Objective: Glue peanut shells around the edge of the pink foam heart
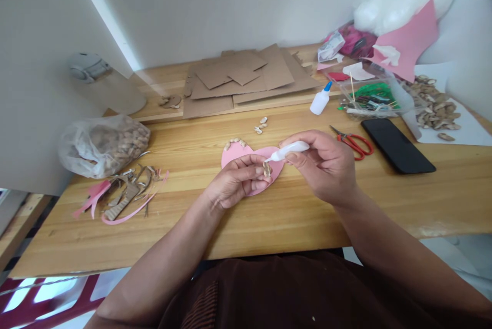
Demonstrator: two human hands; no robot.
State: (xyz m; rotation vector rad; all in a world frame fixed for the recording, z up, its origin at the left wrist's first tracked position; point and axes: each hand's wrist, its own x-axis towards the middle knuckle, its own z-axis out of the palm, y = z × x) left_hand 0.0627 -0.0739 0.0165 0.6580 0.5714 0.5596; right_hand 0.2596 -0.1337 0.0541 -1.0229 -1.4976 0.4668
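Over the pink heart-shaped card point(231, 155), peanut shell piece point(267, 170): pinched between the thumb and fingers of the left hand point(239, 179), seemingly raised clear of the paper.
Shell to nozzle: long axis running roughly near to far; far end either touching the tip or just beneath it, cannot tell which.
White squeeze bottle point(289, 150): grasped in the thumb and fingers of the right hand point(325, 165), set nearly crosswise to the shell, nozzle pointing left and slightly near, rounded end to the right.
Nearer hand: left, closed around the shell; right, reaching it only by way of the nozzle.
Card: flat on the wooden table point(300, 226), partly hidden by the left hand, with a short row of shell pieces point(234, 143) along the far edge of the left lobe.
Loose shells point(263, 120): clustered just beyond the card.
Right side: blue-capped bottle point(320, 101) far, red-handled scissors point(359, 145) beside the right hand, black phone point(398, 145) next, then a shell heap point(438, 108) on white paper.
Left side: bag of shells point(107, 147) far, cardboard and pink paper scraps point(125, 201) nearer.
Far side: stacked cardboard sheets point(249, 78).
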